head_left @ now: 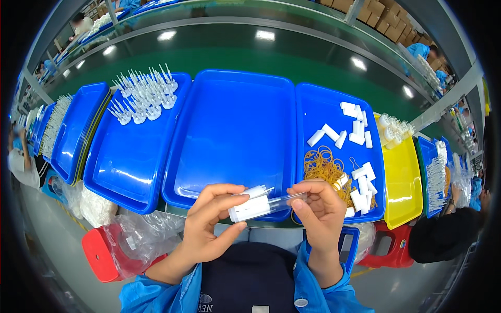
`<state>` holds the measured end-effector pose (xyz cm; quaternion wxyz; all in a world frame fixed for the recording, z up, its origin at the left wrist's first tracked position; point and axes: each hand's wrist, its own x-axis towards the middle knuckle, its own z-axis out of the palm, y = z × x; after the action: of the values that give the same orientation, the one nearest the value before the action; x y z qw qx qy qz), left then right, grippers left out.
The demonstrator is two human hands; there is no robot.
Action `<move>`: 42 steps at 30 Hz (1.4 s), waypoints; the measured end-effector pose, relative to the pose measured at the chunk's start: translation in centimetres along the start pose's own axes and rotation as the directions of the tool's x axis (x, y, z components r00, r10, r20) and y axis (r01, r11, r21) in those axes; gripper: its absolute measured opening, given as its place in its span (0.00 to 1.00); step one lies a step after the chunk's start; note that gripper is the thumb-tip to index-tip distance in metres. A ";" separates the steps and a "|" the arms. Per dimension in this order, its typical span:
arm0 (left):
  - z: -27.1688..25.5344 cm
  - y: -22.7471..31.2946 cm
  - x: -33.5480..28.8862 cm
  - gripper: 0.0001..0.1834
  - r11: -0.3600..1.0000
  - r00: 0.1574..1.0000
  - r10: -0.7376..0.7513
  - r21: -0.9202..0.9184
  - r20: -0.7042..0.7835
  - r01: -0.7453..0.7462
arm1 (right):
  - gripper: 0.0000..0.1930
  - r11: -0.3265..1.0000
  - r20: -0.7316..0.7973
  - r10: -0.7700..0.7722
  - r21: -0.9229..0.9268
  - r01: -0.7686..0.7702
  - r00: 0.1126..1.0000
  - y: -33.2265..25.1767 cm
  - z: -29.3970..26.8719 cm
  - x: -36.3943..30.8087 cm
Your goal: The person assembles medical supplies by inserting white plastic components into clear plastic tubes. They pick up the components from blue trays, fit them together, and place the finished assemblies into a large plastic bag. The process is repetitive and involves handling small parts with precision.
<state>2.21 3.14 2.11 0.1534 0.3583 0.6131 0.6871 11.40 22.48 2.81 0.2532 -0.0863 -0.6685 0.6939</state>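
My left hand (209, 221) grips a white plastic spray pump piece (251, 204) by its white body. My right hand (321, 211) pinches a clear plastic cap (287, 201) that lies over the pump's tip end. Both hands meet just in front of the near rim of an empty blue tray (235, 135). To the right, another blue tray (326, 104) holds several white caps (355, 130) and a heap of tan rubber bands (323, 167), close behind my right hand.
A blue tray (117, 172) at the left carries several upright white pump parts (143, 96). A yellow tray (402, 177) with clear pieces sits at the right. Red stools (99, 255) and plastic bags (141, 235) stand below. Other people work at both sides.
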 end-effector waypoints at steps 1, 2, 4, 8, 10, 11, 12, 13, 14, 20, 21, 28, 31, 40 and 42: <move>0.1 0.1 0.0 0.22 1.000 1.000 -0.005 0.001 0.003 0.005 | 0.11 1.000 -0.004 -0.009 -0.021 0.009 1.000 0.0 0.0 0.0; 0.1 0.2 0.0 0.22 1.000 1.000 -0.009 0.001 0.005 0.009 | 0.11 0.999 -0.004 -0.033 -0.033 0.033 0.999 0.0 0.0 -0.1; 0.3 0.2 0.2 0.23 1.000 1.000 0.000 -0.007 0.007 0.000 | 0.11 0.995 -0.003 -0.084 -0.061 0.083 0.996 0.0 -0.1 -0.1; 0.3 0.0 0.3 0.23 0.999 1.000 0.023 -0.028 -0.002 -0.023 | 0.10 0.995 -0.008 -0.083 -0.060 0.082 0.997 -0.1 -0.1 -0.3; 0.3 0.0 0.2 0.23 0.999 1.000 0.016 -0.035 -0.008 -0.017 | 0.10 0.997 -0.007 -0.066 -0.046 0.065 0.998 -0.3 0.0 -0.4; 0.2 0.0 0.2 0.23 0.999 1.000 0.012 -0.040 -0.011 -0.012 | 0.10 0.997 -0.012 -0.071 -0.035 0.070 0.997 -0.2 0.1 -0.3; 0.2 0.1 0.2 0.23 0.999 1.000 0.009 -0.045 -0.012 -0.009 | 0.10 0.997 -0.019 -0.078 -0.025 0.077 0.997 -0.1 0.2 -0.3; 0.3 0.1 0.2 0.23 0.999 1.000 0.011 -0.033 -0.010 -0.012 | 0.11 0.996 -0.026 -0.085 -0.015 0.084 0.996 0.0 0.4 -0.3; 0.3 0.1 0.2 0.22 1.000 1.000 0.014 -0.021 -0.010 -0.015 | 0.11 0.995 -0.050 -0.098 0.004 0.098 0.994 0.1 0.6 -0.4; 0.2 0.3 0.1 0.21 0.991 0.999 0.051 0.125 0.001 -0.050 | 0.11 0.986 -0.113 -0.145 0.063 0.153 0.983 1.0 1.4 -0.6; 0.1 0.3 0.1 0.21 0.985 0.997 0.074 0.154 0.008 -0.074 | 0.11 0.986 -0.110 -0.144 0.069 0.152 0.983 1.0 1.4 -0.7; -0.3 -0.7 -0.2 0.21 0.981 0.990 0.136 0.132 0.046 -0.141 | 0.12 0.987 0.004 0.014 0.159 -0.014 1.000 1.1 0.7 -0.3; 0.4 -0.9 -0.3 0.21 0.992 0.995 0.100 0.072 -0.003 -0.100 | 0.14 0.949 -0.030 0.098 0.302 -0.085 0.995 1.2 1.3 0.2; 1.3 -1.7 0.3 0.29 0.816 0.923 0.384 0.480 -0.033 -0.322 | 0.36 0.813 -0.098 -0.307 -0.544 0.207 0.947 -1.2 5.1 0.2; 1.8 -1.7 0.7 0.33 0.752 0.889 0.455 0.554 -0.044 -0.358 | 0.38 0.790 -0.112 -0.309 -0.584 0.189 0.945 -0.3 5.2 0.2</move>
<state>2.61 5.27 0.72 -0.1603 0.4494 0.6968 0.5355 8.92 17.97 3.65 0.3719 -0.1379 -0.8201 0.4124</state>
